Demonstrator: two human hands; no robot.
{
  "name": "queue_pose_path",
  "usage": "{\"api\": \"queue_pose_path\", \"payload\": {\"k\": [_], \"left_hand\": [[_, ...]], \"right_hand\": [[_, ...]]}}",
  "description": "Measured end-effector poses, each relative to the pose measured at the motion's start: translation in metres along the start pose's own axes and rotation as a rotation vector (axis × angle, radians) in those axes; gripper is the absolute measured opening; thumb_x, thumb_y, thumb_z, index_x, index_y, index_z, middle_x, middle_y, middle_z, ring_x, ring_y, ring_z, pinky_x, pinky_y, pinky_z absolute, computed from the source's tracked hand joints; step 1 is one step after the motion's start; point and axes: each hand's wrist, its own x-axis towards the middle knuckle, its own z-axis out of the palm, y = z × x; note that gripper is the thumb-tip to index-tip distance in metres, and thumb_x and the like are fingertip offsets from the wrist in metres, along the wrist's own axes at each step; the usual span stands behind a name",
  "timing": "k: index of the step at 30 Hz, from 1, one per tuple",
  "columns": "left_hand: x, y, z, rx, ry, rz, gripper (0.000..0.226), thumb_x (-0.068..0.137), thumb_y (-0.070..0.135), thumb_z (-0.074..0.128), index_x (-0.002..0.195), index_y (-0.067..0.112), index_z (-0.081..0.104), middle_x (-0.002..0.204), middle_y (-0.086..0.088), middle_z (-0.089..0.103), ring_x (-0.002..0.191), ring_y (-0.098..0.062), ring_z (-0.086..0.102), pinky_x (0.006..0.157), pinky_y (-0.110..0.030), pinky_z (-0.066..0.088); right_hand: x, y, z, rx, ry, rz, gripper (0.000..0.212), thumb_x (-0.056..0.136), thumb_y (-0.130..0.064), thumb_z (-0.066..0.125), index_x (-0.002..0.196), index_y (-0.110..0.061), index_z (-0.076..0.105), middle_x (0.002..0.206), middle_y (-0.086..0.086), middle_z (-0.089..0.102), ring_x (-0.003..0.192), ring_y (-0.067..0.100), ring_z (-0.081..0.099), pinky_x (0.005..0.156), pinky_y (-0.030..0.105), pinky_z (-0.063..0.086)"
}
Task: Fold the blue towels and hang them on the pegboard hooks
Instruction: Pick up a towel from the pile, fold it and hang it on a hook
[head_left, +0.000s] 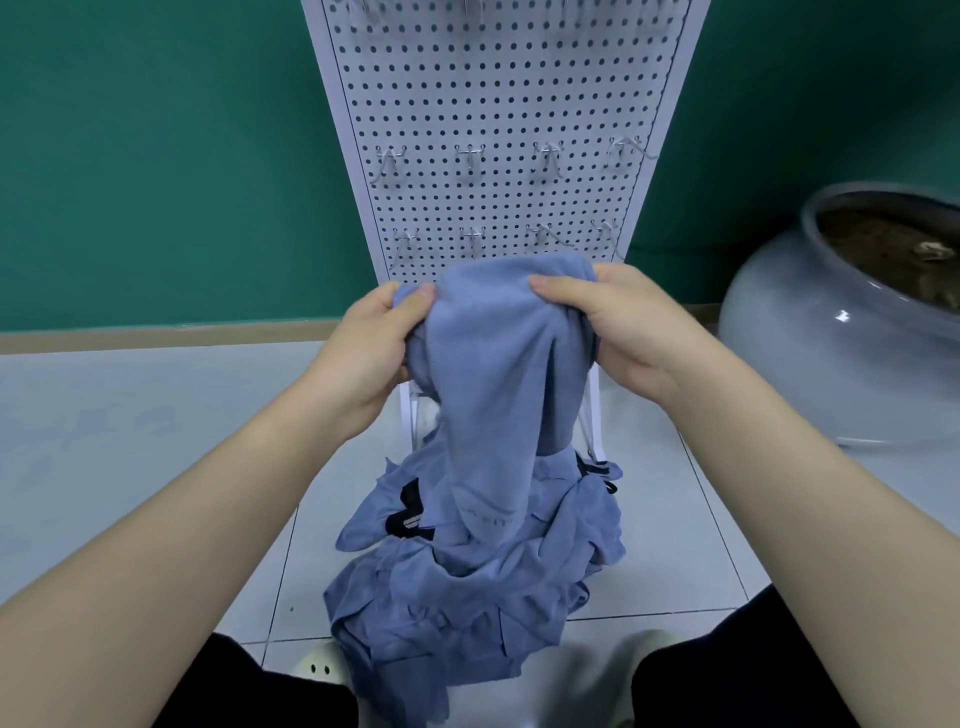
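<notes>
Blue towel (493, 374) gripped at its top by left hand (363, 353) and right hand (628, 332), held up before white pegboard (498, 130), lower hooks (472, 239) partly hidden behind it, towel pile (467, 597) spread on floor (130, 441) below, big grey pot (831, 332) set at right.

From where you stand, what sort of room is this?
Probably a staged indoor practice corner, not a real laundry: a white perforated metal pegboard with bare wire hooks stands on a pale tiled floor against a plain teal wall, beside a large grey glazed ceramic pot.
</notes>
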Motion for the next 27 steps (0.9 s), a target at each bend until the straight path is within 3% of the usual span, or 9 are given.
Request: {"api": "queue_pose_path", "payload": {"k": [4,6,9,13,18,20,22,24,27], "left_hand": [[0.011,-0.003,-0.019,-0.103,0.073,-0.09,0.025,0.106,0.032,0.056,0.114,0.008,0.059,0.113,-0.008,0.073,0.098,-0.021,0.068,0.08,-0.038,0.056],[0.014,-0.003,-0.026,-0.086,0.109,-0.091,0.019,0.105,0.032,0.058,0.104,0.014,0.057,0.106,-0.007,0.071,0.092,-0.021,0.065,0.079,-0.036,0.054],[0.014,0.004,-0.031,-0.073,0.154,-0.07,0.023,0.103,0.033,0.06,0.086,0.02,0.056,0.082,0.002,0.067,0.072,-0.015,0.061,0.07,-0.029,0.054],[0.01,0.015,-0.037,-0.061,0.144,-0.037,0.022,0.103,0.033,0.061,0.088,0.017,0.066,0.079,0.003,0.068,0.071,-0.014,0.063,0.07,-0.025,0.059],[0.011,0.018,-0.039,-0.191,0.223,-0.006,0.023,0.105,0.031,0.059,0.093,0.014,0.069,0.076,0.006,0.074,0.069,-0.011,0.068,0.072,-0.026,0.058],[0.012,0.016,-0.038,-0.311,0.18,-0.054,0.026,0.105,0.032,0.058,0.107,0.01,0.071,0.096,0.0,0.079,0.09,-0.013,0.075,0.085,-0.029,0.059],[0.011,0.009,-0.034,-0.287,0.023,-0.145,0.03,0.103,0.03,0.058,0.118,0.007,0.07,0.115,-0.005,0.077,0.11,-0.017,0.071,0.096,-0.031,0.057],[0.01,0.0,-0.031,-0.18,-0.103,-0.192,0.025,0.096,0.018,0.063,0.116,0.005,0.071,0.115,-0.008,0.076,0.11,-0.019,0.07,0.094,-0.029,0.059],[0.012,0.003,-0.033,-0.175,-0.091,-0.129,0.011,0.096,0.011,0.062,0.099,0.007,0.071,0.096,-0.005,0.078,0.09,-0.015,0.073,0.083,-0.024,0.06]], "right_hand": [[0.005,-0.006,-0.015,0.107,0.05,-0.006,0.016,0.095,-0.013,0.072,0.109,-0.005,0.074,0.103,0.009,0.079,0.094,0.019,0.075,0.081,0.03,0.059],[0.008,-0.007,-0.024,0.078,0.042,-0.005,0.021,0.094,-0.011,0.073,0.112,-0.001,0.073,0.105,0.011,0.079,0.092,0.019,0.076,0.078,0.029,0.06],[0.015,-0.004,-0.037,-0.008,0.039,0.018,0.016,0.093,-0.01,0.074,0.106,-0.001,0.073,0.107,0.014,0.078,0.093,0.02,0.074,0.085,0.033,0.059],[0.025,-0.001,-0.05,-0.109,0.056,0.039,0.031,0.093,-0.018,0.075,0.112,0.006,0.071,0.109,0.014,0.077,0.096,0.023,0.073,0.085,0.033,0.057],[0.032,0.003,-0.06,-0.039,0.055,0.068,0.045,0.093,-0.028,0.075,0.124,0.005,0.069,0.117,0.012,0.076,0.103,0.022,0.072,0.104,0.039,0.053],[0.035,0.006,-0.06,0.087,0.025,0.085,0.041,0.098,-0.024,0.068,0.129,0.003,0.067,0.124,0.012,0.074,0.106,0.022,0.07,0.103,0.037,0.052],[0.035,0.009,-0.057,0.171,-0.021,0.085,0.029,0.101,-0.02,0.062,0.125,-0.004,0.066,0.12,0.011,0.073,0.107,0.024,0.068,0.101,0.037,0.052],[0.036,0.011,-0.055,0.195,-0.043,0.055,0.018,0.102,-0.013,0.058,0.118,-0.01,0.067,0.113,0.01,0.073,0.103,0.022,0.07,0.095,0.035,0.055],[0.038,0.012,-0.06,0.098,-0.019,-0.032,0.019,0.103,-0.004,0.054,0.109,-0.01,0.071,0.108,0.009,0.075,0.097,0.019,0.072,0.087,0.032,0.057]]}}
